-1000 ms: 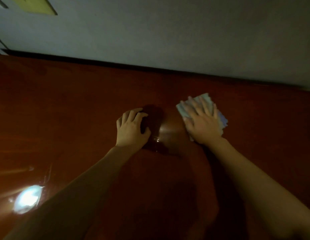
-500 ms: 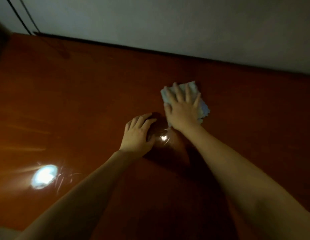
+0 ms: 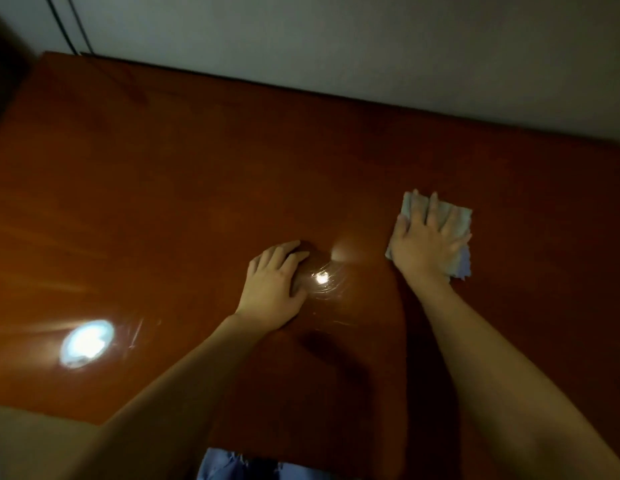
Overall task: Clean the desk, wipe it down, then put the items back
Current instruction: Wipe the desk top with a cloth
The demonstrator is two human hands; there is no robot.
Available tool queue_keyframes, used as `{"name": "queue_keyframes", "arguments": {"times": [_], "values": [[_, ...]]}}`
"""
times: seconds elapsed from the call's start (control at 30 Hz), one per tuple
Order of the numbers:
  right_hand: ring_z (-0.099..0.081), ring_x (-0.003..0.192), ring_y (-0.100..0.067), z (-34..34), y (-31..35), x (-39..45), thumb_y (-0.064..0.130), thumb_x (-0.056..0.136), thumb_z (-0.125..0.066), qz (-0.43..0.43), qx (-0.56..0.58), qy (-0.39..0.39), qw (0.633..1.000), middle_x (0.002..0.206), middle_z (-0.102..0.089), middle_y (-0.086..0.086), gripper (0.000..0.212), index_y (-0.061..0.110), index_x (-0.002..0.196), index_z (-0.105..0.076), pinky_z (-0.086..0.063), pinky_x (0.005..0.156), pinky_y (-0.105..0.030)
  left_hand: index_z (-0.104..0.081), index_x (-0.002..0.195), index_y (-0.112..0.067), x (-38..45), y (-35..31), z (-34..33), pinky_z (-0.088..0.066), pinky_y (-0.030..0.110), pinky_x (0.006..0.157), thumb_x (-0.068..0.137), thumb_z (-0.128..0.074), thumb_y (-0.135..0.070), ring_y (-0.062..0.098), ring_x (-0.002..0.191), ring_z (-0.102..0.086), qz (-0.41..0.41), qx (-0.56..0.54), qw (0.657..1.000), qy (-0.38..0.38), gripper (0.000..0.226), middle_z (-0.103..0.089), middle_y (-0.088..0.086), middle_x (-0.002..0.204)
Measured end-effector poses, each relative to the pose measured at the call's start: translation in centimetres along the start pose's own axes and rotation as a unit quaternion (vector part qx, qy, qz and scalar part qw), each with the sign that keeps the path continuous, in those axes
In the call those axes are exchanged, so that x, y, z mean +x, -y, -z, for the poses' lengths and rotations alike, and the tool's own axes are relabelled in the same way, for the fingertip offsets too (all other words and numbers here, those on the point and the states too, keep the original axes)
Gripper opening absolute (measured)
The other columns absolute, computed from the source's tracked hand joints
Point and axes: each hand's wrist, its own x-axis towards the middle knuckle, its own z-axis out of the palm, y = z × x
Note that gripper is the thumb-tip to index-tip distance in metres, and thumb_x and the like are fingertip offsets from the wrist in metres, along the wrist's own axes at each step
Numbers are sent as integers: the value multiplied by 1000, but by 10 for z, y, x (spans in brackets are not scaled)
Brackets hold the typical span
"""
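Cloth (image 3: 457, 223) flat under right hand (image 3: 427, 244), apparently square, corner pointing right.

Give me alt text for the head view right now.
A person's right hand presses a pale cloth flat on a glossy reddish-brown desk, fingers spread. The left hand rests on the desk beside it. Two bright lamp reflections shine on the wood; a grey wall lies behind.
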Motion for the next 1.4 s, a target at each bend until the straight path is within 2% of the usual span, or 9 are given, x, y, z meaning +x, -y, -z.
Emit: {"name": "queue_keyframes", "arguments": {"times": [0.23,0.37,0.53,0.73,0.8,1.0,1.13,1.33,1.4], "values": [[10,146,-31,-32,74,-68,46,100,-16,240,-58,45,968,160,4,5,53,39,149,2,3,110,-67,-37,141,-26,-46,22,0,-16,32,111,89,-47,-34,16,138,-21,23,28,999,7,54,-28,-6,150],[-16,144,-32,-43,24,-133,48,92,-27,335,-78,51,938,155,-28,2,55,38,146,-24,-12,106,-70,-35,142,-25,-49,12,-3,-13,36,113,89,-53,-31,18,140,-18,57,21,998,-3,56,-27,-4,151],[-29,139,-35,-31,-62,-140,50,90,-28,220,-87,23,971,151,-36,1,55,36,144,-31,-21,98,-73,-36,142,-23,-58,4,-9,-10,38,115,87,-55,-32,20,141,-16,55,13,998,-11,59,-25,-1,151],[9,146,-30,-20,-35,-111,47,100,-19,-2,-2,3,1000,160,0,2,54,38,150,-3,4,109,-68,-37,142,-21,-85,6,-14,-10,35,115,89,-54,-32,18,141,-18,19,11,1000,-13,56,-27,-2,151],[12,145,-32,-23,-6,-108,48,100,-16,14,7,16,1000,160,5,1,54,37,150,2,7,108,-69,-37,141,-22,-93,7,-15,-11,35,115,89,-54,-32,18,141,-19,16,7,1000,-11,55,-28,-2,151],[12,145,-31,-52,52,-171,46,100,-20,221,-52,42,973,160,4,4,54,40,149,3,11,106,-66,-35,142,-24,-113,13,-16,-14,34,113,90,-51,-32,19,140,-19,1,30,999,16,55,-26,-2,151],[-23,141,-32,-66,13,-231,47,90,-32,297,-64,30,952,150,-37,1,55,36,144,-28,-16,103,-69,-46,130,-26,-123,14,-15,-16,36,112,89,-53,-29,19,139,-21,-1,17,1000,13,42,-29,-2,150],[-18,140,-25,-51,-74,-257,51,96,-20,193,-85,57,976,150,-34,4,53,36,146,-22,-25,104,-68,-38,138,-25,-139,6,-19,-13,38,114,89,-53,-36,19,141,-17,18,19,999,22,53,-25,-2,152],[-13,144,-27,-45,-72,-245,49,95,-19,120,-57,39,990,156,-24,2,54,38,148,-14,-14,108,-67,-36,141,-24,-146,4,-20,-12,37,115,89,-53,-35,18,141,-17,12,15,1000,25,55,-24,-2,152]]}}
